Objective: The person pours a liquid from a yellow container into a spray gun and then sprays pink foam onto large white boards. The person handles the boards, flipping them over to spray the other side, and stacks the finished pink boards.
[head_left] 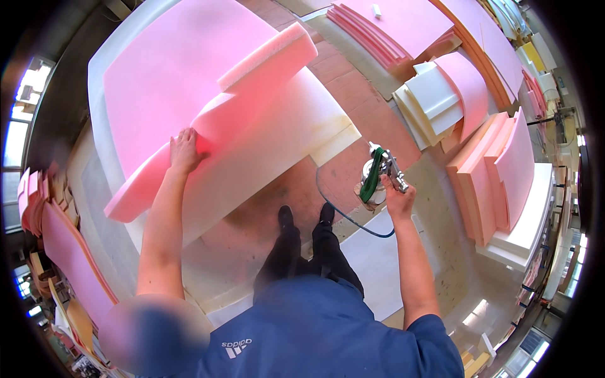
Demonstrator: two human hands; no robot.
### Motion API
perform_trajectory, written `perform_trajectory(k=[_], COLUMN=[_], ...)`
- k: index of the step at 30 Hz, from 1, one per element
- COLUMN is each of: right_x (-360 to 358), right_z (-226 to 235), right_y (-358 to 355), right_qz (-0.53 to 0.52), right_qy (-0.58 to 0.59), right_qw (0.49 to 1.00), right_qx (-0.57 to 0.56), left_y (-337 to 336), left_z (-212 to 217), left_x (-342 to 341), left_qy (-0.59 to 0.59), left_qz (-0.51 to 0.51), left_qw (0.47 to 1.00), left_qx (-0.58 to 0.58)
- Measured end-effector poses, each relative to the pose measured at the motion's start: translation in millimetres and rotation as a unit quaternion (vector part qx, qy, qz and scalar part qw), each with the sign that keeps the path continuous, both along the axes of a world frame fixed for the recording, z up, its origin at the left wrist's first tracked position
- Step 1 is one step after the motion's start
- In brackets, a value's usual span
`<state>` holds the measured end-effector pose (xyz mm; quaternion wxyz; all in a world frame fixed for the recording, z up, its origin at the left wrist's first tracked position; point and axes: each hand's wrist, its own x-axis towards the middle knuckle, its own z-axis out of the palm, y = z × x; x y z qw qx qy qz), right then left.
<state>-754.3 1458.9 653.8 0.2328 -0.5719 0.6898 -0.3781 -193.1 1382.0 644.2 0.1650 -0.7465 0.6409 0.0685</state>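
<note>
A large pink foam sheet (183,69) lies over white foam (283,126) at the left and far left. Its near edge is curled and folded over, showing the thick cut side. My left hand (184,152) grips this folded edge around its middle, fingers over the top and thumb to the right. Off to the right, my right hand (399,198) is wrapped around a metal spray gun (383,171) with a cup and a green wrapping. The gun is held apart from the foam. A dark blue-green hose (353,220) loops between the white foam's corner and the gun.
Stacked pink foam pieces (504,176) stand at the right, near curved white and pink foam blocks (435,94). More pink sheets (391,28) are piled at the far right. Pink foam (72,252) leans at the left. Reddish cardboard (353,82) covers part of the floor.
</note>
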Motion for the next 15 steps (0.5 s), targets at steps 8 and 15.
perform_trajectory(k=[8, 15], right_x=[9, 24], right_z=[22, 24], right_y=[-8, -2], right_qz=[-0.012, 0.009], right_qy=[0.017, 0.005], right_qw=[1.000, 0.999], right_qx=[0.016, 0.036], left_y=[1, -1], left_z=[0, -1], left_x=[4, 7], left_qy=[-0.003, 0.012], left_qz=[-0.007, -0.024], left_qw=[1.000, 0.999], left_qx=[-0.002, -0.021])
